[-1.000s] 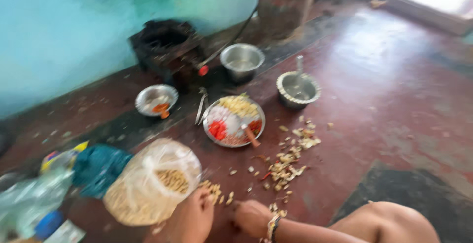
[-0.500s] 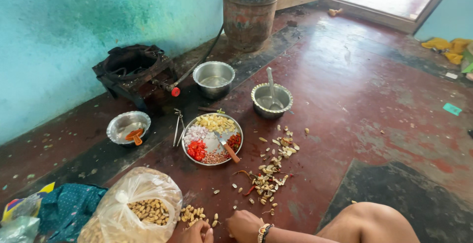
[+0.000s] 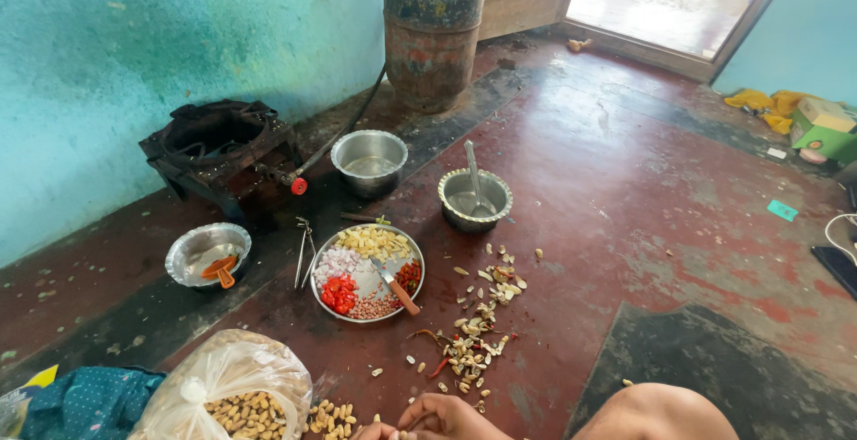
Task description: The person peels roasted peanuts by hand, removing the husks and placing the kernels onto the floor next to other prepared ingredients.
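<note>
My right hand (image 3: 448, 417) and my left hand (image 3: 369, 432) meet at the bottom edge, fingers curled together over loose unshelled peanuts (image 3: 330, 418) on the red floor. Most of both hands is cut off by the frame, so I cannot tell what they pinch. A clear plastic bag of peanuts (image 3: 228, 386) lies just left of them. A scatter of shells and peels (image 3: 473, 351) lies just beyond my right hand. Farther out sits a round steel plate (image 3: 420, 266) with chopped red, white and yellow bits and a wooden-handled knife (image 3: 393, 286).
My bare knee (image 3: 661, 413) is at the bottom right. Beyond the plate stand a steel bowl with a spoon (image 3: 475, 199), a steel pot (image 3: 369, 161), metal tongs (image 3: 303, 253), a small dish (image 3: 207, 253), a black gas stove (image 3: 219, 145) and a rusty cylinder (image 3: 433, 29). Blue cloth (image 3: 80, 404) lies bottom left.
The view has tilted up and to the right, so the hands have slid to the bottom edge and the doorway has come into sight. The hands stay together by the peanuts.
</note>
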